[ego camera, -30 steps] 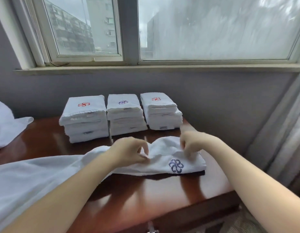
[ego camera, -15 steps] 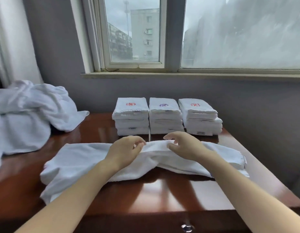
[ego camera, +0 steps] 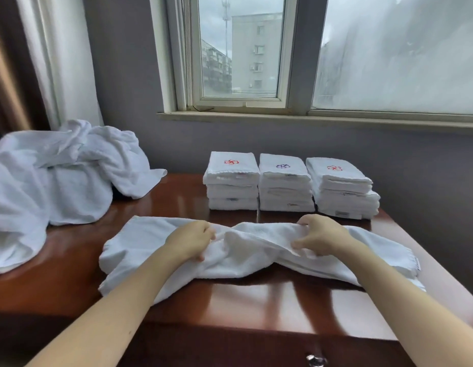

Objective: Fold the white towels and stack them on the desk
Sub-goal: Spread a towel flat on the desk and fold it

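White towel (ego camera: 256,250) lies stretched across the glossy wooden surface (ego camera: 256,305), bunched at its middle. The left hand (ego camera: 189,241) and right hand (ego camera: 321,238) each grip the bunched cloth with curled fingers. At 12 o'clock beyond the hands stand three folded stacks (ego camera: 284,186); at 10 o'clock lies a loose towel heap (ego camera: 57,176).

Looks like a hotel room or bedroom, glossy dark wooden desk (ego camera: 256,300) with a metal drawer knob (ego camera: 313,360), grey wall, window (ego camera: 240,49) onto apartment blocks (ego camera: 256,54), long curtain (ego camera: 57,62), stacks of logo-embroidered folded towels (ego camera: 285,181), heap of loose towels (ego camera: 57,176).
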A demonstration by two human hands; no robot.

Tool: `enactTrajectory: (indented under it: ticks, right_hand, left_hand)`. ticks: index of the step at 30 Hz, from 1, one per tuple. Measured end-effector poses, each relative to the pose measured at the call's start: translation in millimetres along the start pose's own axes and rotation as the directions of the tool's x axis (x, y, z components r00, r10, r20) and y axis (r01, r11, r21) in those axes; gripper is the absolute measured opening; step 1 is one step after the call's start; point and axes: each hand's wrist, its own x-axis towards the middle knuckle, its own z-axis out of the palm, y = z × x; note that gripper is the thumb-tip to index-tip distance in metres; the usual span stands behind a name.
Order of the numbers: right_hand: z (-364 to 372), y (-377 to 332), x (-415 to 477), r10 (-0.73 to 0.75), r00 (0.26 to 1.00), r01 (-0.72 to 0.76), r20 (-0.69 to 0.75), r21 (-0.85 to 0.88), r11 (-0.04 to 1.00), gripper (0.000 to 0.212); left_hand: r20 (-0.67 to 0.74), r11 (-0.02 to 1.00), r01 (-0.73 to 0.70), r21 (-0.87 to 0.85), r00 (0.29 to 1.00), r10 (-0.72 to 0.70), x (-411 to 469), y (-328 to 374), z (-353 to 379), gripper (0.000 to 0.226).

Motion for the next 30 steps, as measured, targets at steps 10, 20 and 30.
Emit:
enactTrajectory:
  ticks: [10,20,30]
  right_hand:
    - [11,6,-3,-0.042,0.966,0.035,-0.254,-0.033,0.999,0.008]
    - [-17,4,-21,-0.083,0.640,0.413,-0.764,0.251,0.875,0.010]
    - [-65,-24,-78,-0.270,0.090,0.613,-0.959,-0.160,0.774,0.016]
  left_hand:
    - [-0.015,0.979,0.055,0.196,0.998,-0.053,-24,-14,-2,0.019]
    - [-0.685,0.947,-0.252,-0.201,0.727,0.048,-34,-1,-51,0.014]
    - [-0.959,0.846,-0.534,0.003,0.238,0.153,-82,44,-102,0.012]
